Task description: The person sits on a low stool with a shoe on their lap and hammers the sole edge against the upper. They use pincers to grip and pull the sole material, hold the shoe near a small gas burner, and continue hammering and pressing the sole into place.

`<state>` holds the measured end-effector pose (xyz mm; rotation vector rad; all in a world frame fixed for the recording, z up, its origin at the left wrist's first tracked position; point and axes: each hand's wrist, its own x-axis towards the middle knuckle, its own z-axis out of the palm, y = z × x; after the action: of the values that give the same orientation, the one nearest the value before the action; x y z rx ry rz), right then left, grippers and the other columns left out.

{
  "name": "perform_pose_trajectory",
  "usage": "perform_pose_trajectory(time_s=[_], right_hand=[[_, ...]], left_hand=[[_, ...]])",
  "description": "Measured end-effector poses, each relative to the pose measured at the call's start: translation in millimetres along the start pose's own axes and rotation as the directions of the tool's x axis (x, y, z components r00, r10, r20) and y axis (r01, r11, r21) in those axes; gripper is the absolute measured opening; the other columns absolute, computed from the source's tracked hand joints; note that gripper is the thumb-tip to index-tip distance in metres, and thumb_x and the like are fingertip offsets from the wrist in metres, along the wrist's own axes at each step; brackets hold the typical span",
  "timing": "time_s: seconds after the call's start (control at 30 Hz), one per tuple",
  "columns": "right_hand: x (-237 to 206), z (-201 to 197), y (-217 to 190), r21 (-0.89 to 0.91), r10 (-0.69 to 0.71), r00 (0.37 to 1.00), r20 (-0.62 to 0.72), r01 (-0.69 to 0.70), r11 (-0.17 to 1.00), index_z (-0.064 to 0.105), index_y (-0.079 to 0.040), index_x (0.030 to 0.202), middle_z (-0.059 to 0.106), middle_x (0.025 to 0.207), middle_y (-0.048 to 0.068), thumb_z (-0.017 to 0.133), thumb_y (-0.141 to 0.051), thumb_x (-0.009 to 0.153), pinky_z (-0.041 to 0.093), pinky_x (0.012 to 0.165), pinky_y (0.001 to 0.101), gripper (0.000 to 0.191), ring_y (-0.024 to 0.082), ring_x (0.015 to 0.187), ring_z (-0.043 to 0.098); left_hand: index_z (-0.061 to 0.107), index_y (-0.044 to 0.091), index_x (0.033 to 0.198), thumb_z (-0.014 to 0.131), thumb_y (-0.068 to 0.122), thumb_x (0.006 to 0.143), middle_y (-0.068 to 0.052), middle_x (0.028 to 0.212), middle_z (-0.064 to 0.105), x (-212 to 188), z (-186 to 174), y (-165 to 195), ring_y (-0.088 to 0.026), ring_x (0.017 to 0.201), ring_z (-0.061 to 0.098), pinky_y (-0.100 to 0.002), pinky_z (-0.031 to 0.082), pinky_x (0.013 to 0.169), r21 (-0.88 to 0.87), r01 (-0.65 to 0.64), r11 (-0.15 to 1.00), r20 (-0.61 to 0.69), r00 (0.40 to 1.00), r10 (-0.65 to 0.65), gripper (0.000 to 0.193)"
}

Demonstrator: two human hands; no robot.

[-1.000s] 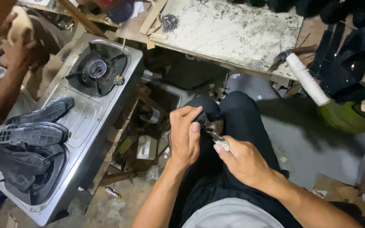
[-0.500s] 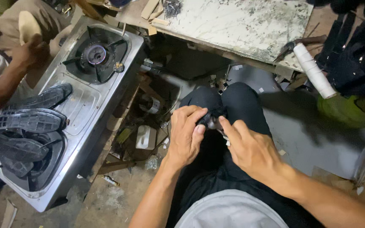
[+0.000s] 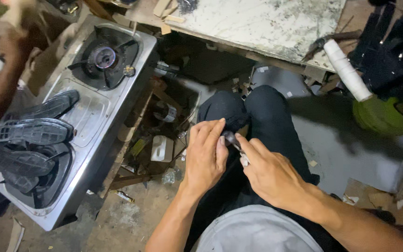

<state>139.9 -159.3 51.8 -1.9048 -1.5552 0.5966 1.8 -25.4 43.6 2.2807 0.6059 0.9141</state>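
My left hand [image 3: 206,156] is now gripping a small dark piece [image 3: 230,138] over my knees, fingers closed, while my right hand [image 3: 269,175], having shifted closer, is pinching a thin metal tool [image 3: 239,150] against it.

A steel two-burner gas stove [image 3: 78,121] is sitting along the left of the frame, with black shoe soles [image 3: 29,135] lying across its lower half. A marble-patterned slab [image 3: 262,23] is stretching across the top centre, a white roll [image 3: 348,70] resting at its right edge. Dirt floor [image 3: 122,219] is showing at the bottom left, littered with scraps and wood strips. Dim light is falling unevenly, leaving the gap under the slab in shadow.
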Motion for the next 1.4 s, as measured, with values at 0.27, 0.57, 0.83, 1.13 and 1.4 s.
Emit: perform_pose_trajectory(time_s=[0.27,0.57,0.83,1.13,1.4], right_hand=[[7.4,52.6,21.5,-0.195,-0.169,0.948,-0.270,0.118,0.974,0.047,0.003,0.145,0.058,0.094,0.018,0.064,0.000,0.080,0.056,0.061,0.0439,0.068,0.036,0.072,0.067],[-19.5,37.8,5.4,-0.015,0.120,0.993,-0.007,-0.120,0.993,0.049,-0.001,0.141,0.064,0.097,0.018,0.063,-0.007,0.088,0.054,0.060,0.0492,0.055,0.041,0.069,0.067],[-15.7,59.3,2.1,0.087,0.085,0.986,-0.145,-0.073,0.994,0.050,0.002,0.140,0.065,0.098,0.021,0.060,-0.007,0.088,0.055,0.063,0.0487,0.053,0.042,0.074,0.068],[-12.8,49.6,-3.7,-0.048,0.053,0.997,-0.061,-0.056,0.997,0.048,0.003,0.140,0.064,0.099,0.021,0.061,-0.012,0.088,0.056,0.063,0.0489,0.055,0.040,0.071,0.069],[-34.2,-14.3,6.6,-0.161,0.245,0.857,0.454,-0.192,0.968,0.059,-0.011,0.138,0.066,0.097,0.010,0.059,-0.023,0.088,0.056,0.074,0.0406,0.051,0.028,0.084,0.071]], left_hand=[[0.066,-0.002,0.128,0.062,0.002,0.098,-0.017,0.125,0.069,3.7,-4.3,-7.6,-0.036,0.117,0.061,-0.042,0.051,0.101,-0.041,0.086,0.995,0.061,0.995,-0.084,0.030],[0.065,-0.001,0.124,0.062,0.000,0.092,-0.015,0.126,0.070,-5.2,-6.5,2.4,-0.035,0.120,0.064,-0.040,0.054,0.100,-0.031,-0.022,0.999,0.081,0.996,0.025,0.032],[0.067,0.000,0.126,0.063,0.000,0.093,-0.015,0.130,0.069,-8.3,-12.1,-3.5,-0.036,0.125,0.062,-0.042,0.052,0.103,-0.010,0.035,0.999,0.159,0.987,-0.033,0.033],[0.067,0.000,0.124,0.063,0.000,0.093,-0.017,0.125,0.070,-11.4,-12.6,-10.1,-0.037,0.124,0.063,-0.043,0.053,0.102,-0.048,0.044,0.998,0.160,0.987,-0.036,0.031],[0.071,0.001,0.125,0.052,0.001,0.099,-0.013,0.123,0.075,-17.8,-24.8,-57.2,-0.020,0.108,0.071,-0.030,0.054,0.097,-0.373,0.328,0.868,0.088,0.944,-0.319,0.032]])
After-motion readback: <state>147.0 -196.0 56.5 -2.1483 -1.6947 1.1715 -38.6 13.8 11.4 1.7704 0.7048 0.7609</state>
